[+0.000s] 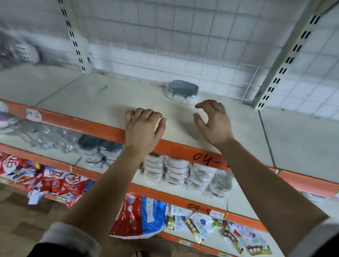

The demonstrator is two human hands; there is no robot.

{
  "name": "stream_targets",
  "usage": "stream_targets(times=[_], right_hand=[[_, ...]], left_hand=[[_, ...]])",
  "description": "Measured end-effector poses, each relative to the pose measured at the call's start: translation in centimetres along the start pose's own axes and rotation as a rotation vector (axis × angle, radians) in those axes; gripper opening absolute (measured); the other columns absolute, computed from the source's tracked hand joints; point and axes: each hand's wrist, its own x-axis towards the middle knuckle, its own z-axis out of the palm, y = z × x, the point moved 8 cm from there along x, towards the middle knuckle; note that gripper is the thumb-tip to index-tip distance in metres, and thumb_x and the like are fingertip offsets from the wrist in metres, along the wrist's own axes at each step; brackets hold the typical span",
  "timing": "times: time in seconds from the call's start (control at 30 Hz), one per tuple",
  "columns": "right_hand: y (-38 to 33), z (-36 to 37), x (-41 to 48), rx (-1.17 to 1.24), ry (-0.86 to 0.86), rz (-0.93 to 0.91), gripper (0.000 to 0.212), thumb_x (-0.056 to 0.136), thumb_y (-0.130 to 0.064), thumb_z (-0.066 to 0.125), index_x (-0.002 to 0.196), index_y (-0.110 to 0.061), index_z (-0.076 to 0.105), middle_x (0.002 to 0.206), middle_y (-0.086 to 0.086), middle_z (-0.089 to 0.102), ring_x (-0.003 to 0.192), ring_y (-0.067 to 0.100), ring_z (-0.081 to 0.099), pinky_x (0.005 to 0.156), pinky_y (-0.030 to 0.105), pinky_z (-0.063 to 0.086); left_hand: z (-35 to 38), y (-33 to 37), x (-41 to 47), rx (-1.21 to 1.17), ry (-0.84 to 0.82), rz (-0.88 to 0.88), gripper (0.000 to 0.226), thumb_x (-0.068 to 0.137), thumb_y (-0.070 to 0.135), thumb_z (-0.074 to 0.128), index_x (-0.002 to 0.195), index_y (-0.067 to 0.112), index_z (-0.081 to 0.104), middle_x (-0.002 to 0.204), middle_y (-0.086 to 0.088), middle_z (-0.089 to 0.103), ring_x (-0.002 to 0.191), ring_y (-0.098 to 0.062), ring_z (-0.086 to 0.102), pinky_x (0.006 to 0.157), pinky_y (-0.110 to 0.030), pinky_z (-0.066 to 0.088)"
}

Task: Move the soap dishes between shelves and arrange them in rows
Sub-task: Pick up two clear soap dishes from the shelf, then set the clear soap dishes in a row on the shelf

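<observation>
Left hand (pixel 143 129) and right hand (pixel 213 124) are hovering empty, fingers loosely curled, over the top shelf (pixel 88 97). One soap dish (pixel 183 91) is sitting just beyond.

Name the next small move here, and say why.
Probably reach down for another stack on the lower shelf: the left hand and right hand hold nothing, one soap dish pack sits alone on the upper shelf, and many wait below.

Soft light, perhaps from overhead, left faint shadows beside the left hand (pixel 143 131) and right hand (pixel 213 124); the left edge was blurred.
</observation>
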Motion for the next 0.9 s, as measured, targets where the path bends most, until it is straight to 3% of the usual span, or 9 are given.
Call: stream_targets(times=[0.23,0.4,0.5,0.57,0.63,0.7,0.8,0.9], right_hand=[[1.1,5.5,7.5,-0.069,-0.09,0.177,0.039,0.096,-0.026,0.058,0.131,-0.01,0.057,0.137,0.008,0.053,0.13,0.031,0.042,0.102,0.042,0.043],[2.9,7.9,9.9,-0.118,-0.225,0.321,0.054,0.101,-0.03,0.05,0.151,-0.016,0.036,0.161,0.004,0.027,0.151,0.024,0.012,0.114,0.04,0.029],[3.9,9.4,9.9,-0.216,-0.302,0.388,0.06,0.102,-0.034,0.044,0.154,-0.014,0.025,0.159,0.007,0.03,0.152,0.031,0.003,0.119,0.047,0.021],[3.8,10.0,10.0,-0.286,-0.269,0.377,0.053,0.098,-0.033,0.046,0.145,-0.01,0.041,0.147,0.018,0.04,0.145,0.039,0.02,0.117,0.048,0.018],[2.7,10.3,10.1,-0.266,-0.192,0.314,0.048,0.086,-0.036,0.048,0.12,-0.005,0.063,0.119,0.022,0.05,0.122,0.043,0.044,0.109,0.048,0.03],[1.7,10.5,10.0,-0.15,-0.133,0.297,0.047,0.078,-0.042,0.055,0.106,-0.006,0.071,0.106,0.019,0.055,0.109,0.039,0.048,0.102,0.046,0.038],[0.2,11.7,10.2,-0.034,-0.114,0.24,0.037,0.078,-0.035,0.074,0.104,-0.009,0.07,0.11,0.015,0.056,0.113,0.038,0.049,0.104,0.039,0.038],[-1.5,13.4,11.0,0.098,-0.197,0.26,0.054,0.067,-0.056,0.062,0.102,-0.014,0.066,0.119,0.011,0.056,0.112,0.034,0.053,0.101,0.042,0.043]], left_hand=[[3.3,-7.3,4.3,-0.092,-0.023,0.053,0.036,0.097,0.035,0.044,0.092,0.016,0.074,0.087,0.0,0.071,0.082,-0.028,0.062,0.083,-0.04,0.034],[5.3,-9.0,5.7,-0.109,-0.081,0.068,0.036,0.096,0.035,0.043,0.096,0.017,0.074,0.091,-0.001,0.071,0.084,-0.028,0.063,0.083,-0.04,0.033],[6.1,-9.0,6.0,-0.131,-0.083,0.079,0.037,0.096,0.036,0.043,0.098,0.017,0.074,0.092,0.0,0.071,0.084,-0.028,0.063,0.084,-0.04,0.033],[6.3,-9.2,6.0,-0.147,-0.083,0.057,0.038,0.097,0.036,0.042,0.099,0.016,0.074,0.093,0.0,0.071,0.085,-0.027,0.063,0.084,-0.04,0.033],[6.2,-9.5,5.9,-0.154,-0.09,0.015,0.038,0.097,0.036,0.042,0.1,0.016,0.074,0.094,0.0,0.071,0.086,-0.027,0.064,0.085,-0.039,0.033],[6.0,-9.8,5.8,-0.163,-0.089,-0.016,0.038,0.096,0.035,0.042,0.1,0.015,0.074,0.094,-0.001,0.071,0.085,-0.027,0.064,0.085,-0.039,0.032],[5.5,-10.0,5.7,-0.179,-0.078,-0.025,0.037,0.095,0.034,0.042,0.097,0.015,0.074,0.092,0.0,0.071,0.082,-0.027,0.064,0.082,-0.037,0.03],[5.2,-11.2,5.9,-0.179,-0.118,-0.064,0.039,0.095,0.035,0.041,0.098,0.016,0.074,0.094,0.0,0.071,0.083,-0.027,0.064,0.081,-0.036,0.029]])
